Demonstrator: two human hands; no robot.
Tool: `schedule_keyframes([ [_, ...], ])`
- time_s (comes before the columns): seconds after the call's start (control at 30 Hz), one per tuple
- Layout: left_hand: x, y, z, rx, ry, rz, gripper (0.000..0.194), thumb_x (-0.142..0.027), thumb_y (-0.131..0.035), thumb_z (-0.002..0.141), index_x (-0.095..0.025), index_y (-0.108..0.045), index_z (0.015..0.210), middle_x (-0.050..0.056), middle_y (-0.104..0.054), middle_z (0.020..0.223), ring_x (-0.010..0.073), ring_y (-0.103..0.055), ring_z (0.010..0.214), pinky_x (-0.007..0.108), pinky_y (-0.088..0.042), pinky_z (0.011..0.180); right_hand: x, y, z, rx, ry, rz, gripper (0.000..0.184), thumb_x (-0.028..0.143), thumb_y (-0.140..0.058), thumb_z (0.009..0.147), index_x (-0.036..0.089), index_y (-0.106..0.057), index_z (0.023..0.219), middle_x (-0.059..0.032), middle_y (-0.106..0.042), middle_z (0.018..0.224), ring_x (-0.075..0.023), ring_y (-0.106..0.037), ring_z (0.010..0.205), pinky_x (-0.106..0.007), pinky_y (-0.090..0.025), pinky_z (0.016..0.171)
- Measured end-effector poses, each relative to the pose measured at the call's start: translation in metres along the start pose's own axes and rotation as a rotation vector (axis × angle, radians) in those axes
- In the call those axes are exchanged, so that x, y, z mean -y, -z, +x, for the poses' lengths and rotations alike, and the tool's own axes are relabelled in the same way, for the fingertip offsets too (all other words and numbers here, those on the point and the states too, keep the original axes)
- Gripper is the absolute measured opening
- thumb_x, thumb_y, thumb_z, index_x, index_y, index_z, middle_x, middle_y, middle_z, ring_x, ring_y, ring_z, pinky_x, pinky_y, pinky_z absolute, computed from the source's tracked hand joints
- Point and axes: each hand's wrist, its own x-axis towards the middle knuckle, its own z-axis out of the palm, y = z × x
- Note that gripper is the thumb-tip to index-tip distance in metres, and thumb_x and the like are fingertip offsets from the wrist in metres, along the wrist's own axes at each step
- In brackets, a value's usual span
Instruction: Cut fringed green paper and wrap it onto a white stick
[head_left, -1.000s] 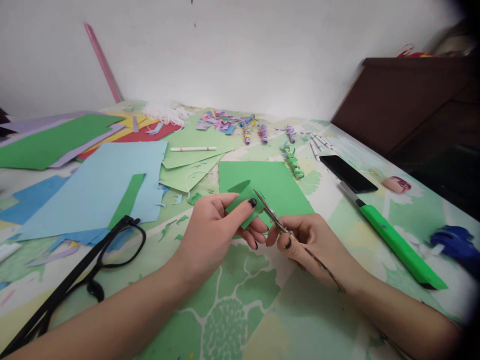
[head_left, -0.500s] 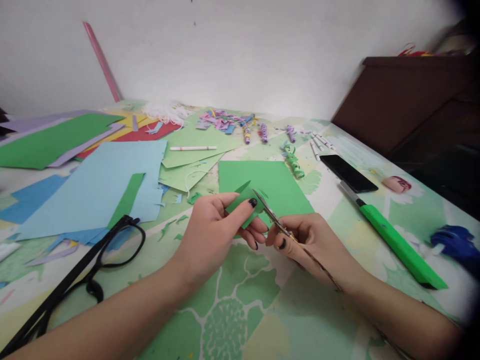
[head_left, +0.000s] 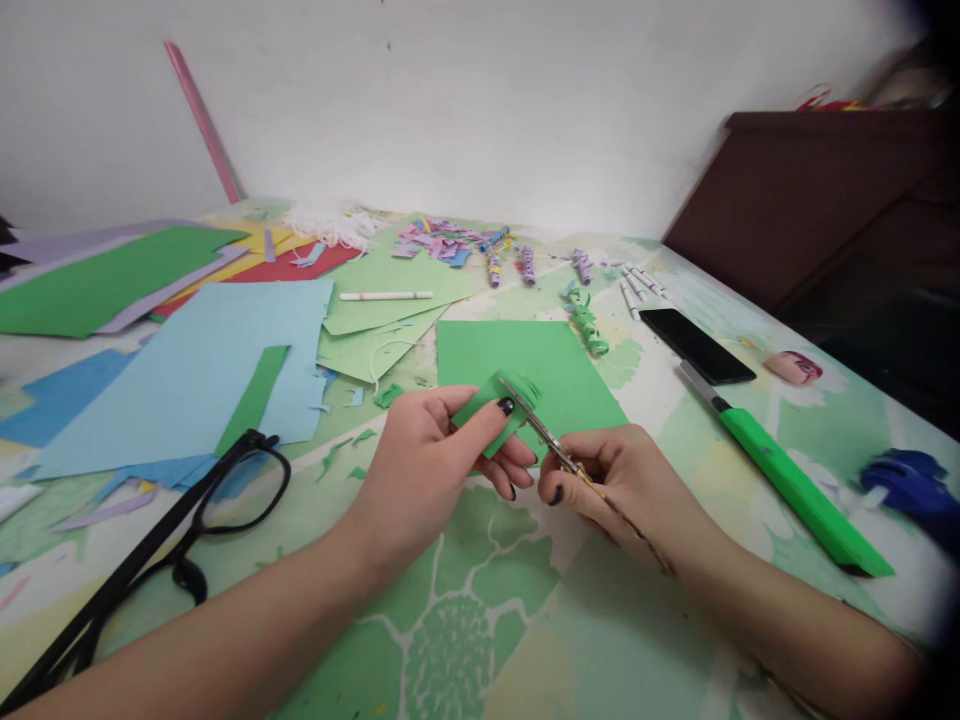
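White wall (head_left: 480, 120), evenly lit, behind the table (head_left: 450, 640). Dark brown furniture (head_left: 810, 200) stands at right.

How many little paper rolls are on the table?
5: a blue roll by the scraps, a yellow-and-purple roll just in front, then a purple roll and another purple roll further right, and a green roll nearest you. The scraps might hide more.

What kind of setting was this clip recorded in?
Probably a room in a home, with a table used for paper crafts: coloured sheets such as the light blue paper, a green-handled cutter, and scissors at a small green piece.
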Motion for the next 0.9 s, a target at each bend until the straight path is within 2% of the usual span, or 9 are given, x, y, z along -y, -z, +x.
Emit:
schedule_keyframes([
  [0.27,-0.0003,-0.0010,0.0001,-0.002,-0.008,-0.015,0.020,-0.018,-0.058,0.083,-0.009,-0.062,0.066,0.004,-0.067,0.057,0.0095,-0.060,0.047,0.016,-0.049,0.043,-0.0018,0.0006,0.0010,-0.005,-0.018,-0.004,0.024,0.030,-0.074,0.064,0.014,-0.058,0.055,0.0085,-0.035,0.039,-0.0033,-0.024,0.038,-0.021,-0.017,0.038],
  [0.4,-0.0003,-0.0012,0.0005,0.003,-0.012,-0.028,0.019,-0.018,-0.058,0.083,-0.009,-0.061,0.066,0.004,-0.067,0.057,0.0095,-0.060,0.048,0.016,-0.049,0.044,-0.0027,0.0004,0.0011,-0.016,-0.023,0.009,0.030,0.032,-0.074,0.063,0.015,-0.053,0.052,0.0087,-0.032,0.039,-0.0033,-0.022,0.038,-0.020,-0.016,0.037],
  [0.5,-0.0008,-0.0014,0.0003,0.007,-0.017,-0.034,0.019,-0.017,-0.058,0.083,-0.009,-0.061,0.065,0.004,-0.067,0.057,0.0098,-0.060,0.049,0.017,-0.049,0.045,-0.0025,0.0005,0.0005,-0.030,0.005,0.038,0.037,0.036,-0.075,0.063,0.015,-0.047,0.049,0.0086,-0.029,0.042,-0.0032,-0.020,0.040,-0.020,-0.016,0.037],
  [0.7,-0.0008,-0.0009,-0.0003,0.013,-0.017,-0.049,0.020,-0.016,-0.058,0.083,-0.009,-0.062,0.064,0.004,-0.067,0.058,0.0093,-0.060,0.049,0.016,-0.050,0.045,-0.0053,0.0014,-0.0025,0.065,0.131,0.044,0.040,0.050,-0.065,0.073,0.014,-0.051,0.062,0.0071,-0.029,0.051,-0.0040,-0.021,0.044,-0.020,-0.015,0.039],
  [0.9,-0.0010,-0.0013,0.0004,0.008,-0.013,-0.057,0.020,-0.017,-0.059,0.082,-0.009,-0.063,0.064,0.004,-0.067,0.057,0.0089,-0.059,0.047,0.016,-0.049,0.044,-0.0081,0.0020,-0.0027,0.088,0.143,0.012,0.043,0.055,-0.060,0.076,0.014,-0.050,0.065,0.0070,-0.029,0.052,-0.0038,-0.021,0.043,-0.020,-0.014,0.039],
])
